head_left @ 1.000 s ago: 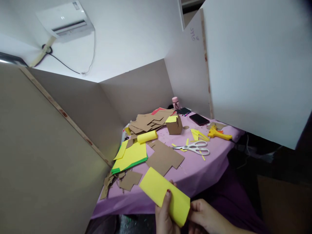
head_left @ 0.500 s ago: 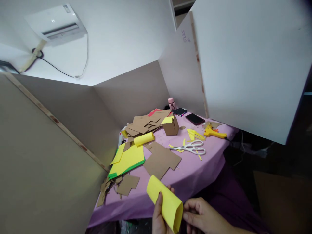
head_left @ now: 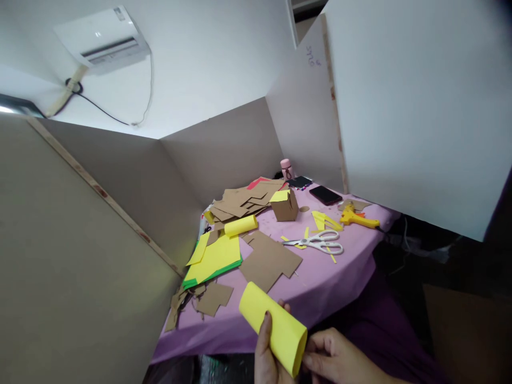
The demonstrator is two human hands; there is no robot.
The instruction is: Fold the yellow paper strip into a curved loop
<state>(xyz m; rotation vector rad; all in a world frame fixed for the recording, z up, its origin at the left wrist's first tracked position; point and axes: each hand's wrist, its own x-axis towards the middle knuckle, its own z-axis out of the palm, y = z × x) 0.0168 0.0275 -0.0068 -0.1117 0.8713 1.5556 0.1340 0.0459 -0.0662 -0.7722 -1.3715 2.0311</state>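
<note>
A yellow paper tube, somewhat flattened, is held in front of the table's near edge. My left hand is wrapped round it, thumb on top and fingertips showing at the far side. At the tube's near right end, my right hand is closed with thumb and forefinger pinched at the rim; part of those fingers is hidden behind the paper. Beyond the hands lies a brown cardboard piece on the purple cloth. White-handled scissors lie to its right among yellow paper strips.
Another yellow roll rests on the stacked yellow and green sheets at left. Behind stand a small cardboard box and a cardboard pile. A yellow glue gun, a phone and a pink bottle sit on the right.
The tube's near end has shifted slightly right and up and its opening looks narrower. Both hands keep their hold on it. The whole view has shifted a little.
</note>
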